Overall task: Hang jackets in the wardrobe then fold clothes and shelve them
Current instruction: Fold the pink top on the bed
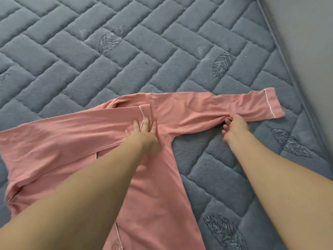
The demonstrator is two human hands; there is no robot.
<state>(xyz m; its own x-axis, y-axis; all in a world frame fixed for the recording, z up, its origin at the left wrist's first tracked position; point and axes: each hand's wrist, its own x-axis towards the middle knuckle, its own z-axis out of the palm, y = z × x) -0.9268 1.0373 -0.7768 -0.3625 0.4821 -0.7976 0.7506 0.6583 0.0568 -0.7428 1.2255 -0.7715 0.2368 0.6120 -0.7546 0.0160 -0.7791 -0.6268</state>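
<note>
A pink pyjama shirt (68,139) with white piping lies spread on the quilted bed. One sleeve is folded across its body toward the middle. The other sleeve (239,105) stretches out to the right, its cuff near the bed's edge. My left hand (144,132) rests flat on the shirt near the shoulder, fingers spread, pressing the cloth down. My right hand (234,127) pinches the lower edge of the right sleeve between its fingers.
The blue-grey quilted bed cover (126,51) with embroidered leaves fills the view. Its piped edge (281,56) runs down the right side, with a grey floor or wall (310,33) beyond it.
</note>
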